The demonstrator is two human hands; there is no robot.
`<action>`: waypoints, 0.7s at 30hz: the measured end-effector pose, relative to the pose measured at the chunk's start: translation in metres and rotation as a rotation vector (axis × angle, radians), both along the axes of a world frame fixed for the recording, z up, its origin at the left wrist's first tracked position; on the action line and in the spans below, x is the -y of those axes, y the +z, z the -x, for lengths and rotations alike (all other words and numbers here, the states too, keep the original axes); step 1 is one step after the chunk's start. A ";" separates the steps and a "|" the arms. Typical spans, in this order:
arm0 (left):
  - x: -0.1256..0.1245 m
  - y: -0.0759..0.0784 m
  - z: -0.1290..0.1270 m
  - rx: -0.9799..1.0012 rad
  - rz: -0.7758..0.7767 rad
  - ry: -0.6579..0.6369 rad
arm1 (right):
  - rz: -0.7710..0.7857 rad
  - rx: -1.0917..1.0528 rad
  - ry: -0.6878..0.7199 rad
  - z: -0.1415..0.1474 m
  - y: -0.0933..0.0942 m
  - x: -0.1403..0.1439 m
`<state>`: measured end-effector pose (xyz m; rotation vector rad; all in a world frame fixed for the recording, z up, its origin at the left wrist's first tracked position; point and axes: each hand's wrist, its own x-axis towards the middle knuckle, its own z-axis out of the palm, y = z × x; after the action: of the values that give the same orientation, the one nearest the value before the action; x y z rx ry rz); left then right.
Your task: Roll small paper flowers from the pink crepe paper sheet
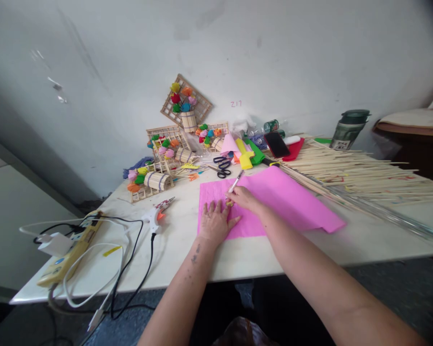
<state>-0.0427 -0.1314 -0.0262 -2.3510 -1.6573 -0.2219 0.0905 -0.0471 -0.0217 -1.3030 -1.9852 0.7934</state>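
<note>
1. While my left hand point(216, 222) lies flat with fingers spread and released on the pink paper point(270, 199), it pins the sheet to the counter point(209, 259).
2. My right hand point(242, 198) has its fingers clenched around a pen point(235, 182), tip down on the paper just beside my left fingertips.
3. Little stick baskets point(158, 181) near the wall hold coloured paper flowers point(135, 175).
4. Scissors point(222, 166) lie behind the paper; a green bottle point(349, 129) stands capped, contents hidden.
5. Long sticks point(361, 175) lie piled to the right.
</note>
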 end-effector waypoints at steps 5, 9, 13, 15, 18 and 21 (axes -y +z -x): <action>0.000 0.001 0.000 0.002 0.008 -0.001 | -0.009 0.003 0.037 -0.002 -0.002 -0.001; 0.000 0.001 0.000 -0.005 0.020 0.004 | -0.016 -0.007 0.061 -0.004 -0.002 0.000; 0.000 0.001 0.000 -0.002 0.017 0.002 | -0.059 0.025 0.047 -0.003 -0.004 -0.002; 0.000 0.000 0.000 0.001 0.017 0.005 | -0.082 0.065 0.031 -0.002 -0.005 -0.002; -0.001 -0.001 -0.001 0.007 0.010 0.005 | -0.120 0.151 -0.002 -0.001 -0.003 -0.001; 0.000 0.000 -0.001 0.010 0.014 0.007 | -0.149 0.229 -0.030 0.001 0.000 0.003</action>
<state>-0.0417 -0.1309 -0.0261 -2.3576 -1.6765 -0.2213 0.0893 -0.0498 -0.0216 -1.3816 -2.1515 0.4891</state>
